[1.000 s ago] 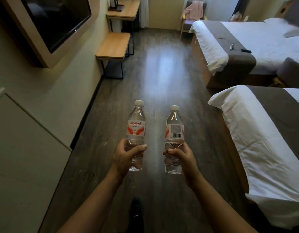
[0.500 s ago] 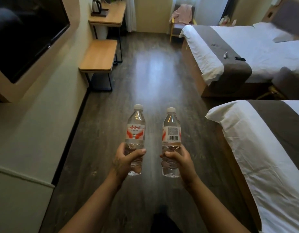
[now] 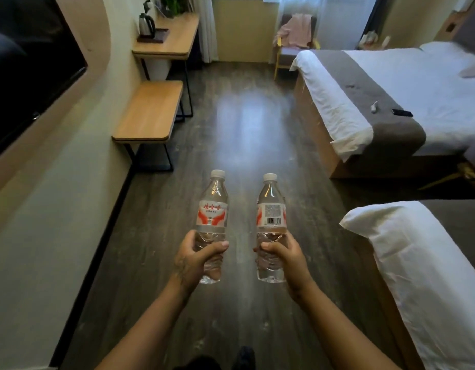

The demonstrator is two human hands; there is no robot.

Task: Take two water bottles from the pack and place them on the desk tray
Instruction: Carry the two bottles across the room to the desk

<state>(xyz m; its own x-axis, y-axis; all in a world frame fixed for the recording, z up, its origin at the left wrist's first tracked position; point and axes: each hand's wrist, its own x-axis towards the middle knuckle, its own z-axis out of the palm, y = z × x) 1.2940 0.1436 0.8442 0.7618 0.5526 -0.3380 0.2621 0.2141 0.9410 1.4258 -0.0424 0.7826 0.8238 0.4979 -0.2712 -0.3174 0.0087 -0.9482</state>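
Bottles: we carry two, upright, side by side and apart, over the floor (image 3: 244, 134).
Left bottle (image 3: 213, 217): white cap, red and white label facing us, clear water inside.
Right bottle (image 3: 271, 217): white cap, barcode side of its label facing us.
Left hand (image 3: 196, 260): our fingers are closed around the lower half of the left bottle, thumb across its front.
Right hand (image 3: 287, 257): closed around the lower half of the right bottle, thumb across its front.
Worktop (image 3: 168, 40): far ahead on our left against the wall; a dark tray (image 3: 154, 38) lies near its left edge with a kettle (image 3: 146, 24) standing on it.
Bench (image 3: 148, 112): lower, nearer to us, along the same wall, well apart from the bottles.
Screen (image 3: 25, 62): dark, set in the wall at our left.
Beds: one (image 3: 391, 84) far right with two small things on its grey band, another (image 3: 417, 263) near right.
Chair (image 3: 295, 44): at the far end, pink cloth draped over it.
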